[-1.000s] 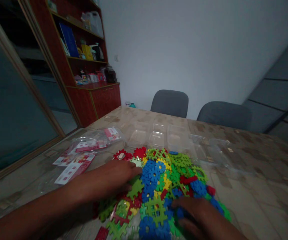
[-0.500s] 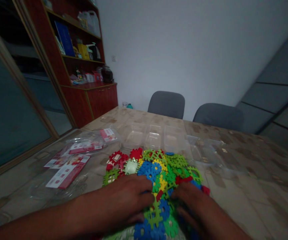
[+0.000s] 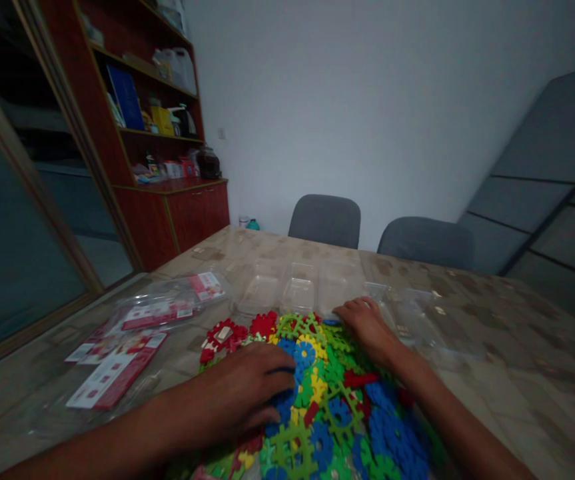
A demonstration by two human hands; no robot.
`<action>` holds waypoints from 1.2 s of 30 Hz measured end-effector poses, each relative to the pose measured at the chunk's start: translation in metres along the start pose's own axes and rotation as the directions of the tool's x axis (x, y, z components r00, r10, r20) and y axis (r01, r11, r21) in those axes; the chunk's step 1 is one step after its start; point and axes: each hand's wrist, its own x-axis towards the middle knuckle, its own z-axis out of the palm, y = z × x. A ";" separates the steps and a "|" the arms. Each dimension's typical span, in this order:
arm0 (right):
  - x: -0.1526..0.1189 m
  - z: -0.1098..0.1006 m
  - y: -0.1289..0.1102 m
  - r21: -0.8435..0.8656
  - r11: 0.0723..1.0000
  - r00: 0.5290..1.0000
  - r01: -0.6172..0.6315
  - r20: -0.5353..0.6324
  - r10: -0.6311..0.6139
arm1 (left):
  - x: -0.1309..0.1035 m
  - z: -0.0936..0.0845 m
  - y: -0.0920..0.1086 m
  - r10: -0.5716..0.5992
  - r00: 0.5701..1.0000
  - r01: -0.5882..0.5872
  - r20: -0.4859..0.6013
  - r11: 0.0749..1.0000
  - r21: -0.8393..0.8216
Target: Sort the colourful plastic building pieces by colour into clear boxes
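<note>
A heap of plastic interlocking pieces in red, blue, yellow and green, shaped like gears and notched lattices, covers the near middle of the table. My left hand lies over its left side, fingers bent but apart, with nothing visible in them. At the heap's far right edge is my right hand, fingers stretched forward beside a blue piece; whether they touch it I cannot tell. Just beyond the right fingertips stands a clear plastic tray with several compartments.
Clear packages with red-and-white labels lie on the left. More clear plastic containers stand to the right. Two grey chairs are behind the far table edge. A red-brown shelf cabinet is at the back left.
My right hand has moved from the middle of the heap forward to its far edge, uncovering blue pieces on the right. The left hand stays over the left side. The view has shifted slightly.
</note>
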 end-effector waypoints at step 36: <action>-0.071 0.010 0.078 -0.075 0.967 0.940 -0.244 -0.265 0.216 | 0.038 -0.013 -0.140 -0.364 0.926 0.378 -0.102 0.891 0.251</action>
